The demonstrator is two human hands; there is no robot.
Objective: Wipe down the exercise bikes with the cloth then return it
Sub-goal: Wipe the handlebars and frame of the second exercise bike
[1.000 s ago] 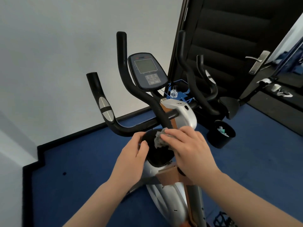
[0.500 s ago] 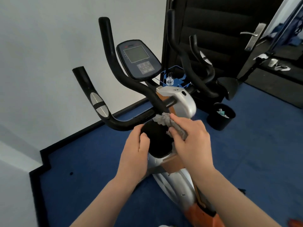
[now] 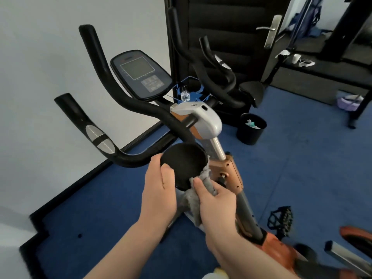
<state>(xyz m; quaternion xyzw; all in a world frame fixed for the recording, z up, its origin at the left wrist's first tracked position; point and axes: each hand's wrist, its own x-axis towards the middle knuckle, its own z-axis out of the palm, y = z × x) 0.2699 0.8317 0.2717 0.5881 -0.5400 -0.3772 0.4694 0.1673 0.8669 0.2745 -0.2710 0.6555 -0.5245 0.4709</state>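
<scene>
An exercise bike (image 3: 198, 121) with a silver and orange frame stands in front of me, with black handlebars (image 3: 120, 156) and a console (image 3: 142, 74). A round black cup holder (image 3: 184, 164) sits below the handlebar stem. My left hand (image 3: 159, 190) grips the holder's left rim. My right hand (image 3: 216, 202) holds a grey cloth (image 3: 193, 198) against the holder's lower right side. A second bike's black handlebars (image 3: 217, 77) and seat (image 3: 251, 90) rise behind.
A black waste bin (image 3: 251, 128) stands on the blue carpet to the right. A small clear bottle (image 3: 185, 95) sits behind the stem. A black door with a metal handle (image 3: 271, 31) is behind. A pedal (image 3: 280, 218) sticks out at lower right.
My right hand has moved the cloth from the holder's top rim down its right side to the lower edge. My view has tilted down and right.
</scene>
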